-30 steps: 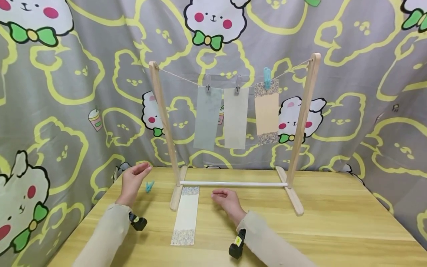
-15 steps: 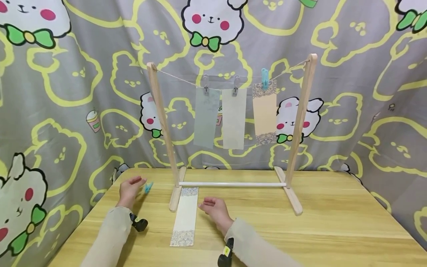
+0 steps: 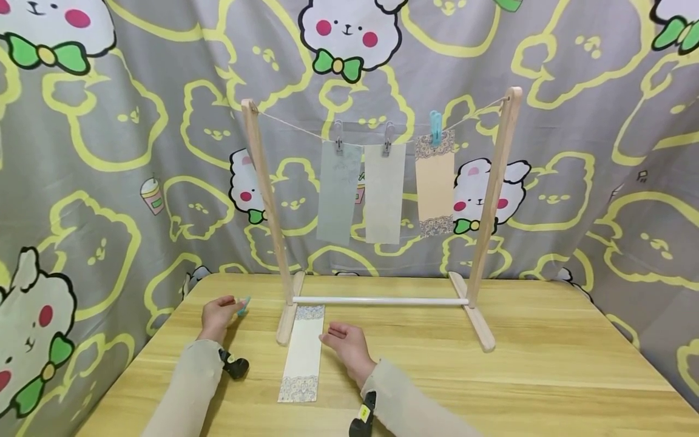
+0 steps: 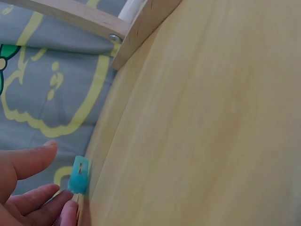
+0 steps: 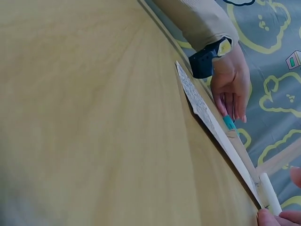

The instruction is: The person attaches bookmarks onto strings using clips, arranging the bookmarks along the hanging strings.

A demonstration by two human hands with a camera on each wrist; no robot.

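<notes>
My left hand (image 3: 217, 317) reaches the turquoise clothespin (image 3: 244, 306) on the table's left side. In the left wrist view, thumb and fingers are apart, with fingertips right at the clothespin's near end (image 4: 79, 175). My right hand (image 3: 349, 347) hovers at the right edge of a cream paper strip (image 3: 303, 349) with lace-patterned ends, which lies flat. Its thumb and fingers (image 5: 275, 219) also stand apart, beside the strip's far end in the right wrist view.
Behind stands a wooden frame (image 3: 494, 194) with a white crossbar (image 3: 382, 301). On its string hang a grey-green strip (image 3: 340, 197) and a pale strip (image 3: 384, 197), both under clear clips, and an orange strip (image 3: 435, 188) under a turquoise clothespin (image 3: 435, 127). A patterned curtain (image 3: 207, 121) surrounds the table.
My left hand has lowered to the clothespin, its fingertips now overlapping it. My right hand has moved left to the edge of the cream strip.
</notes>
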